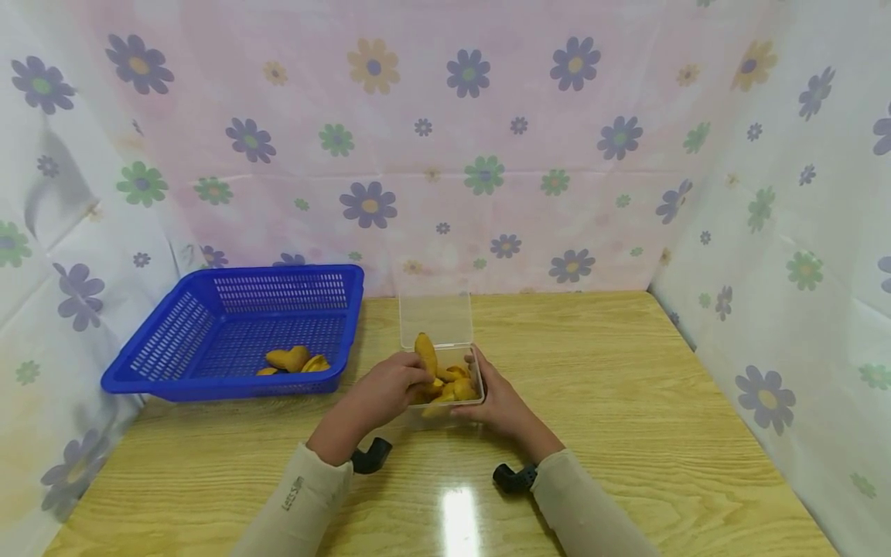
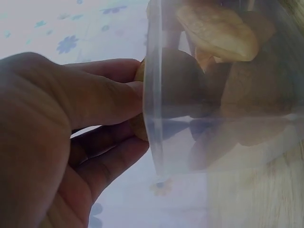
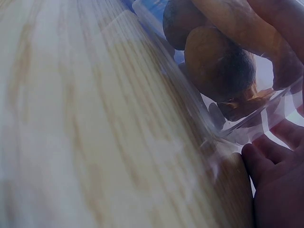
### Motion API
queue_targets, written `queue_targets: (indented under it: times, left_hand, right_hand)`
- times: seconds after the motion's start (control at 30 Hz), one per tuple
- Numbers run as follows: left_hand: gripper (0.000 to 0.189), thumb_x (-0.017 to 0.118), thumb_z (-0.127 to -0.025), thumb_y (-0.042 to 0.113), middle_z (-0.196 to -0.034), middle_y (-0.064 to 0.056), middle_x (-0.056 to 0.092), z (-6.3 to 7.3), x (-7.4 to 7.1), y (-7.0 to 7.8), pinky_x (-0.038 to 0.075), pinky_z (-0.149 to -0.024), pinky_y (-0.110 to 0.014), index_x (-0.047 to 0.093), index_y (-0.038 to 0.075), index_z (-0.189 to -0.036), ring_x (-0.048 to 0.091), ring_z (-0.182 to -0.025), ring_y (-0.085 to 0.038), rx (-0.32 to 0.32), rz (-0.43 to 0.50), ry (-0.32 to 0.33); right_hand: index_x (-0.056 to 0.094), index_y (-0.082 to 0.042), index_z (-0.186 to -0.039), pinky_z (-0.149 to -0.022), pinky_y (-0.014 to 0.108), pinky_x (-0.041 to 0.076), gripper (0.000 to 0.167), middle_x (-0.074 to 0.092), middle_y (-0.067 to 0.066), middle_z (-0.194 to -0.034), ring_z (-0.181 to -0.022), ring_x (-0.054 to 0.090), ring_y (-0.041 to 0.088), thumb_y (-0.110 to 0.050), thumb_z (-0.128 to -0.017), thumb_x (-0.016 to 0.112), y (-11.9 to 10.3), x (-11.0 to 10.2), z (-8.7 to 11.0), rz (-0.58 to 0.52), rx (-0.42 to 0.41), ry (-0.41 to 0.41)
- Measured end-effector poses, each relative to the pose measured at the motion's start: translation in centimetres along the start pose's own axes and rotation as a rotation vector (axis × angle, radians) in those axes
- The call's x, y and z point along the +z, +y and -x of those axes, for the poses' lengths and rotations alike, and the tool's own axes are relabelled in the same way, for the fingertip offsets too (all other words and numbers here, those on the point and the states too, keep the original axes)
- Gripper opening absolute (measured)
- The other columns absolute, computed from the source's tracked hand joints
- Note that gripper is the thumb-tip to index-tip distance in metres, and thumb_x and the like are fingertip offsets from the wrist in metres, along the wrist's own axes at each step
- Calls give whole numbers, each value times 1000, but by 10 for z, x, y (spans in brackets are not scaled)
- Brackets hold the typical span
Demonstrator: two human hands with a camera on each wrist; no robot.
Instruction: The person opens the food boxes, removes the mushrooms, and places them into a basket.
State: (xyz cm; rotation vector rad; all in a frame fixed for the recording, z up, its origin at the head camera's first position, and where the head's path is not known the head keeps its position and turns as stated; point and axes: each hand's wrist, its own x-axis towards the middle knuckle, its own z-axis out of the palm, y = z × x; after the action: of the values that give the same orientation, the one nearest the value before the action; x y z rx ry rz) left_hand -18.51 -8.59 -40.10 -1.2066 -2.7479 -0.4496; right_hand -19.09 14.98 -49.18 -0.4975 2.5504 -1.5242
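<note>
My left hand [image 1: 386, 391] pinches a plump, elongated yellow-brown piece [image 1: 425, 350] that stands upright at the left side of a clear plastic box [image 1: 480, 387]. In the left wrist view, the thumb and fingers close on a rounded piece partly hidden by the box wall [image 2: 154, 95]. Several similar yellow-brown pieces [image 1: 455, 387] lie in the box, looking like rolls or fruit. On the right, my right hand [image 1: 501, 401] holds the box by its side, thumb at the near corner. In the right wrist view, its fingertips [image 3: 254, 159] touch the clear wall.
The box's transparent lid [image 1: 435, 317] stands raised at the back. To the left is a blue perforated basket [image 1: 223, 387] with a few more yellow-brown pieces [image 1: 288, 357] near its front right. A wood-grain table [image 1: 592, 371] lies under everything, with a flowered cloth [image 1: 487, 209] behind.
</note>
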Motion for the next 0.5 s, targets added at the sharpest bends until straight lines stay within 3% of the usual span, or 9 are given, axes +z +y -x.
queue_targets:
  times: [0.5]
  left_hand:
    - [16,67,-89,2,-103,-6,64,9,-16,-3,56,-84,-33,75,7,-102,61,-99,-22,-3,-18,164]
  right_hand:
    - [-4,-42,-153,-116,54,30,117,28,-3,-158,-145,30,27,-42,-74,83,0,0,1,2,-5,0]
